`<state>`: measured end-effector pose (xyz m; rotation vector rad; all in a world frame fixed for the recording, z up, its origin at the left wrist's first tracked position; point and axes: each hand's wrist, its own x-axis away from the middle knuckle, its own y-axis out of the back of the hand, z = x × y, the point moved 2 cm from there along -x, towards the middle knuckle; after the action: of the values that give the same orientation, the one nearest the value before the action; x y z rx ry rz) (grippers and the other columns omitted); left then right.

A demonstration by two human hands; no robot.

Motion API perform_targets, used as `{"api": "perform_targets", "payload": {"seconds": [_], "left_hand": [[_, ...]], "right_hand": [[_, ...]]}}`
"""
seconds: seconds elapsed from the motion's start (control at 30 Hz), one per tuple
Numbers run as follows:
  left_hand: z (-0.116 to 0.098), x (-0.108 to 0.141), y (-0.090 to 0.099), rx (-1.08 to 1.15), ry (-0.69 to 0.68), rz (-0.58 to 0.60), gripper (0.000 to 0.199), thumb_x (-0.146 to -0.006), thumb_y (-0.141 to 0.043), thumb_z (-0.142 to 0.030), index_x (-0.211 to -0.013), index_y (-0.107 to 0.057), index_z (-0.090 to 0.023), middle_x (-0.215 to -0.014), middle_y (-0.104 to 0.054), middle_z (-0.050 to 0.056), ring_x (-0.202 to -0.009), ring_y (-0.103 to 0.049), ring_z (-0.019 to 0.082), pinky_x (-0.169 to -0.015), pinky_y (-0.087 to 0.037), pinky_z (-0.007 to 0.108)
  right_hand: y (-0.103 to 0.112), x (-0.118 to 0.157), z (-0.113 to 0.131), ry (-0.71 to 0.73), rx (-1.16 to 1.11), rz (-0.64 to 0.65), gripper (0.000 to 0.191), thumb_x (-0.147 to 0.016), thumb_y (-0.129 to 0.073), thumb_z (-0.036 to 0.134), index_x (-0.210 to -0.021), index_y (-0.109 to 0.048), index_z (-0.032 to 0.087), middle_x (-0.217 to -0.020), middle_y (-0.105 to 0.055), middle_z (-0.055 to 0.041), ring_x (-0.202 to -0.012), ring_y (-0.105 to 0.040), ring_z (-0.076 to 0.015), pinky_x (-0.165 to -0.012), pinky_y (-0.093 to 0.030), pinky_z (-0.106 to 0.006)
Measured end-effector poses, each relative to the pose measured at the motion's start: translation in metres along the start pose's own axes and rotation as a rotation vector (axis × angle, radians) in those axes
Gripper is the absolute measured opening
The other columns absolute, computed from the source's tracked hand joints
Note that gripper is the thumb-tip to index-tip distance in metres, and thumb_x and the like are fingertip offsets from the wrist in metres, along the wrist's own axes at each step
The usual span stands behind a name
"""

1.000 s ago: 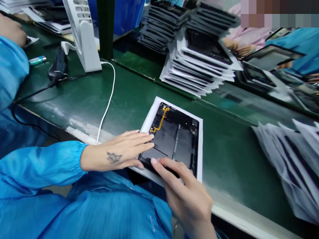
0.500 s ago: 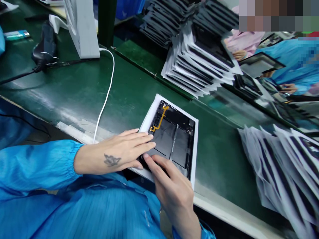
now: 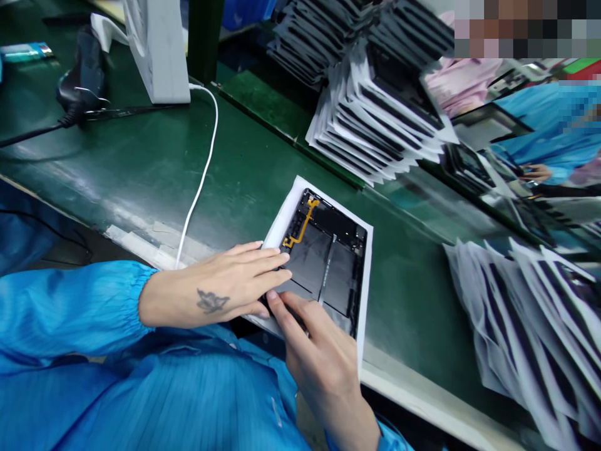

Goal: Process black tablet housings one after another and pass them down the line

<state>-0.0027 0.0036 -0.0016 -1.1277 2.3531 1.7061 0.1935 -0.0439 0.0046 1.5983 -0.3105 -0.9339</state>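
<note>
1. Tablet back shell [image 3: 323, 263] lies flat with its inner side up on a white paper sheet [image 3: 369, 275] in the lower middle of the frame. The sheet sits on the green worktop [image 3: 117, 181], close to its near edge.
2. Two dark battery panels [image 3: 310, 263] fill most of the shell, and a yellow flex cable [image 3: 303, 224] bends across its upper left part.
3. From where I stand, the left hand [image 3: 235, 279] is palm down and open, its fingers [image 3: 270, 263] lying across the shell's left side and holding nothing. A tattoo [image 3: 212, 301] marks the back of the hand.
4. The right hand [image 3: 319, 351] comes in from the bottom of the frame, its fingers [image 3: 291, 310] on the shell's lower edge. I can't tell whether they have actual hold of it.
5. Both arms are in blue sleeves [image 3: 61, 313].
6. A tall stack of tablet shells [image 3: 375, 119] interleaved with white paper stands at the upper middle, and a blurred paper-backed pile [image 3: 516, 326] lies at the lower right.
7. At the upper left are a white slotted stand [image 3: 157, 44], a white cable [image 3: 206, 163] running from it toward the near edge, a black corded device [image 3: 82, 75] and a lighter [image 3: 23, 52].
8. At the upper right, a co-worker's hand [image 3: 538, 172] shows beside a blue sleeve [image 3: 549, 134].
</note>
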Motion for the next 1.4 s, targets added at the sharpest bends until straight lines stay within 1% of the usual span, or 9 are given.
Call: {"api": "perform_targets", "payload": {"seconds": [0.2,0.4,0.8,1.0,1.07,1.17,1.23,1.3,1.4], "left_hand": [[0.002,0.001,-0.006,0.031,0.028,-0.014,0.046,-0.102,-0.059,-0.028,-0.144,-0.050,-0.011,-0.151,-0.054,0.017,-0.147,-0.045,0.025,-0.125,-0.036,0.044],[0.005,-0.001,-0.005,0.041,0.018,0.004,0.048,-0.101,-0.060,-0.029,-0.145,-0.048,-0.012,-0.149,-0.055,0.017,-0.144,-0.048,0.025,-0.123,-0.038,0.044],[0.005,0.002,-0.006,-0.040,0.046,0.127,0.049,-0.106,-0.047,-0.032,-0.151,-0.040,-0.012,-0.158,-0.044,0.018,-0.151,-0.037,0.025,-0.126,-0.032,0.045],[0.008,0.005,-0.003,-0.085,0.000,0.150,0.056,-0.108,-0.041,-0.038,-0.156,-0.032,-0.010,-0.162,-0.039,0.016,-0.154,-0.032,0.024,-0.128,-0.029,0.043],[0.007,0.009,0.002,-0.134,0.043,0.162,0.064,-0.107,-0.041,-0.045,-0.159,-0.025,-0.012,-0.165,-0.031,0.017,-0.156,-0.027,0.025,-0.128,-0.028,0.045],[0.006,0.020,0.010,-0.225,0.108,0.123,0.064,-0.107,-0.044,-0.044,-0.160,-0.026,-0.013,-0.166,-0.030,0.018,-0.155,-0.029,0.028,-0.126,-0.031,0.049],[0.004,0.028,0.013,-0.245,0.103,0.067,0.053,-0.107,-0.046,-0.032,-0.155,-0.035,-0.013,-0.158,-0.044,0.017,-0.149,-0.040,0.026,-0.122,-0.038,0.047],[0.002,0.034,0.014,-0.252,0.079,0.006,0.043,-0.105,-0.049,-0.020,-0.147,-0.046,-0.012,-0.147,-0.056,0.016,-0.139,-0.052,0.025,-0.116,-0.047,0.042],[-0.003,0.038,0.013,-0.262,0.017,-0.041,0.037,-0.101,-0.051,-0.007,-0.137,-0.056,-0.010,-0.134,-0.065,0.016,-0.129,-0.060,0.024,-0.108,-0.053,0.039]], "right_hand": [[0.007,-0.010,-0.004,0.090,0.023,0.065,0.029,-0.100,-0.044,0.005,-0.116,-0.067,0.011,-0.100,-0.075,-0.0105,-0.072,-0.061,-0.0148,-0.061,-0.047,-0.028],[0.020,-0.032,-0.010,0.265,0.064,0.215,0.032,-0.105,-0.038,0.010,-0.105,-0.069,0.012,-0.088,-0.072,-0.0068,-0.070,-0.060,-0.0136,-0.057,-0.044,-0.027],[0.017,-0.033,-0.001,0.247,0.102,0.170,0.035,-0.103,-0.037,0.011,-0.086,-0.067,0.017,-0.079,-0.064,-0.0043,-0.066,-0.051,-0.0164,-0.053,-0.034,-0.033],[0.013,-0.030,-0.010,0.245,0.063,0.123,0.028,-0.102,-0.041,0.010,-0.095,-0.068,0.015,-0.082,-0.068,-0.0049,-0.068,-0.056,-0.0165,-0.052,-0.036,-0.031],[0.017,-0.024,-0.014,0.187,-0.051,0.048,0.031,-0.102,-0.038,0.008,-0.108,-0.068,0.013,-0.092,-0.072,-0.0071,-0.074,-0.062,-0.0167,-0.056,-0.044,-0.029],[0.026,-0.008,-0.013,-0.052,-0.204,-0.151,0.033,-0.101,-0.045,0.007,-0.126,-0.064,0.015,-0.107,-0.073,-0.0095,-0.090,-0.068,-0.0183,-0.071,-0.053,-0.029],[0.030,0.003,-0.008,-0.242,-0.285,-0.327,0.037,-0.097,-0.058,0.011,-0.133,-0.062,0.020,-0.099,-0.072,-0.0060,-0.084,-0.068,-0.0178,-0.072,-0.054,-0.028],[0.030,0.012,-0.001,-0.415,-0.415,-0.495,0.042,-0.094,-0.066,0.016,-0.135,-0.063,0.024,-0.084,-0.069,-0.0003,-0.068,-0.064,-0.0144,-0.064,-0.053,-0.026],[0.025,0.015,0.004,-0.537,-0.664,-0.590,0.024,-0.101,-0.057,0.024,-0.121,-0.070,0.026,-0.074,-0.066,0.0019,-0.061,-0.060,-0.0127,-0.058,-0.050,-0.025]]}}
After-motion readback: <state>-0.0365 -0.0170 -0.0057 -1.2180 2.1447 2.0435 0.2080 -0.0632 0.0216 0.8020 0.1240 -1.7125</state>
